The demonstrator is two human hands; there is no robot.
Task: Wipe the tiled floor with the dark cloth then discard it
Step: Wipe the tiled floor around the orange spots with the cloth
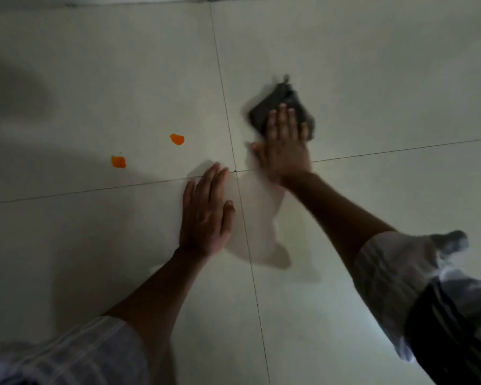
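A dark crumpled cloth (271, 105) lies on the pale tiled floor (372, 79), right of a grout line. My right hand (285, 143) presses flat on the near part of the cloth with straight fingers; the hand and cloth are blurred by motion. My left hand (206, 212) rests flat on the floor, fingers straight, just left of the same grout line and below the tile crossing. Two orange spots, one (177, 139) and another (118, 162), sit on the tile to the left of both hands.
A wall base or step edge (122, 2) runs along the top of the view. My knee in dark striped trousers (456, 329) is at the lower right. A broad shadow (11, 93) covers the floor at the left.
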